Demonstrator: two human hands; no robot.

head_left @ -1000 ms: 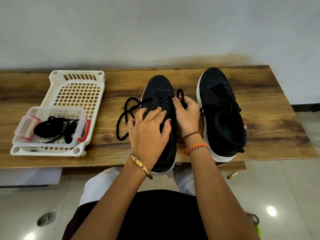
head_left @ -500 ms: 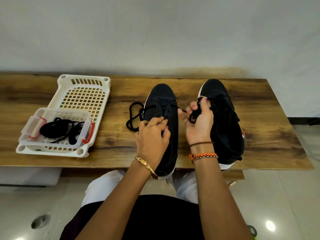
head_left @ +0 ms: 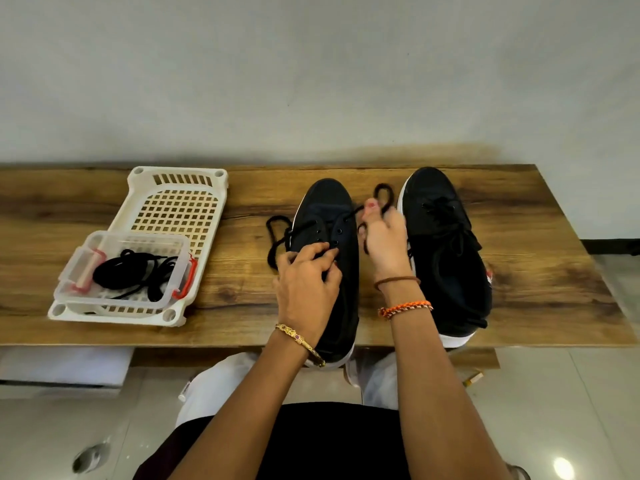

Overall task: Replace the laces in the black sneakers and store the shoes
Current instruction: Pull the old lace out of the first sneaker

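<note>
Two black sneakers stand side by side on a wooden table (head_left: pixel 242 289), toes pointing away from me. The left sneaker (head_left: pixel 329 216) has a black lace (head_left: pixel 277 233) threaded through its front eyelets, with loose loops lying on the table to its left. My left hand (head_left: pixel 306 285) rests on this shoe's tongue area, fingers curled and pinching the lace. My right hand (head_left: pixel 382 237) sits between the shoes and pinches the lace's other end, a loop (head_left: pixel 382 195) rising above the fingers. The right sneaker (head_left: pixel 446 251) is fully laced.
A white perforated basket (head_left: pixel 173 209) lies on the table's left part. Inside its near end sits a clear plastic box with red clips (head_left: pixel 86 244) that holds a bundle of black laces (head_left: pixel 135 275). A grey wall runs behind the table.
My right hand has moved away from the right sneaker toward the gap between the shoes, lifting its lace loop higher. My left hand stays on the left shoe.
</note>
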